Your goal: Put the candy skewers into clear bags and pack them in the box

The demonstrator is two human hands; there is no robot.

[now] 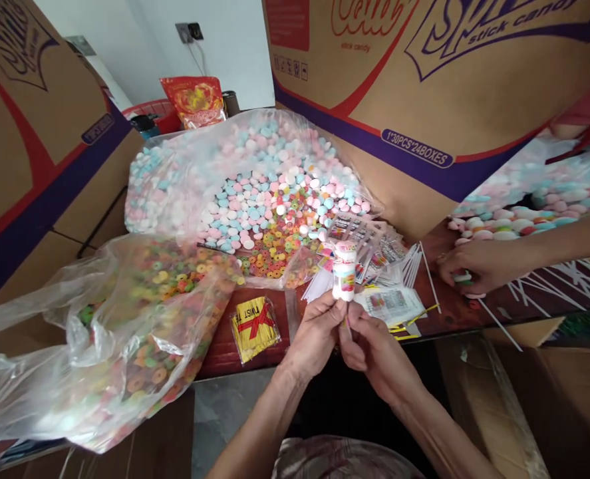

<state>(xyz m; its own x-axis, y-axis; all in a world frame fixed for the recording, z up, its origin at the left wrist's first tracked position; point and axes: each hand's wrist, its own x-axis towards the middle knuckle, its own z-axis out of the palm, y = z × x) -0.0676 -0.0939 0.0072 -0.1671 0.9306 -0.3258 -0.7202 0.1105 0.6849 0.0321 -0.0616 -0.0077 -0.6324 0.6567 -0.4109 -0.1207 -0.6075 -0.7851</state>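
Observation:
A wrapped candy stick (344, 271), with white, pink and blue pieces in a printed clear wrapper, stands upright above my two hands. The fingers of my left hand (317, 332) pinch it at its lower end. Close against them, my right hand (372, 342) has its thumb and fingers closed round the gathered wrapper and stick below the candy. Just behind the candy lie printed clear wrappers (369, 239) and white sticks (414, 266). A pack of yellow twist ties (255, 327) lies left of my hands on the dark red table (225, 356).
A big clear bag of pastel candies (175, 173) and a bag of coloured ring candies (155, 319) spread across the left. Printed cartons (344, 120) stand behind. At the right, another person's hand (467, 266) holds candies near scattered white sticks (549, 286).

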